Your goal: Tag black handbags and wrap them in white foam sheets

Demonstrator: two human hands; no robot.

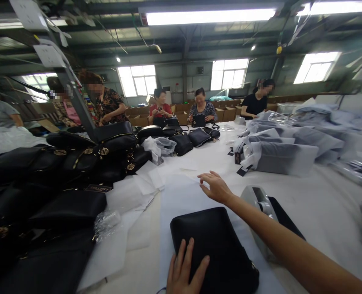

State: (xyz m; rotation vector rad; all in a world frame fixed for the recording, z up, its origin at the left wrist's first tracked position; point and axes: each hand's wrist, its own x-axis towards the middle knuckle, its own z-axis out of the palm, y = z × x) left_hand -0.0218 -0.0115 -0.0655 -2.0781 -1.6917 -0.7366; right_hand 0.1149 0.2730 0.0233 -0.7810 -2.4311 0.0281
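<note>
A black handbag lies flat on a sheet of thin white paper in front of me. My left hand rests on the bag's near left part with its fingers spread. Beyond the bag, my right hand reaches across to the far right corner of the paper. Its fingers are bent and apart from the thumb, and I see nothing held between them. Under my right forearm stands a grey tape dispenser, partly hidden by the arm.
Black handbags with gold trim are heaped at the left. Loose white paper sheets and a crumpled clear plastic wrap lie beside them. Bags wrapped in white are piled at the right. Several people work across the table.
</note>
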